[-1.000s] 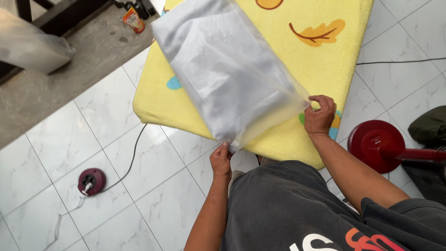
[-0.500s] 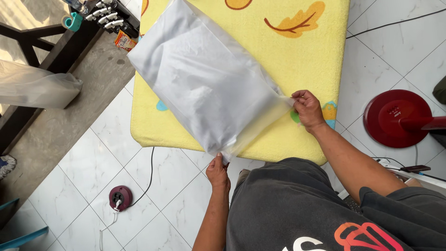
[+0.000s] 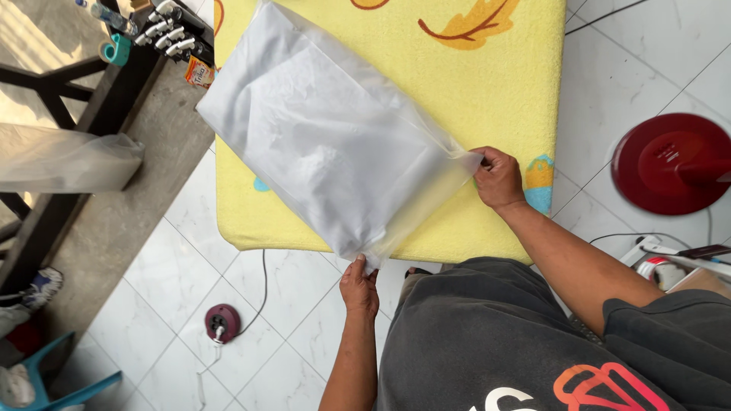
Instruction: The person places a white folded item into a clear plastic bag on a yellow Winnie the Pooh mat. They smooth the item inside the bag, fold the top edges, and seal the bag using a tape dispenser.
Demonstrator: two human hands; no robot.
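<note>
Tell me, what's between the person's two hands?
In the head view, the open end of the clear plastic bag stretches from the left hand to the right hand, over the yellow pad.

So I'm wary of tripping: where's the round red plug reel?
In the head view, the plug reel sits on the white floor tiles, lower left, beside the left hand.

white tiled floor [image 3: 647, 68] | grey concrete strip [image 3: 114, 213] | dark wooden frame [image 3: 53, 84]
</note>
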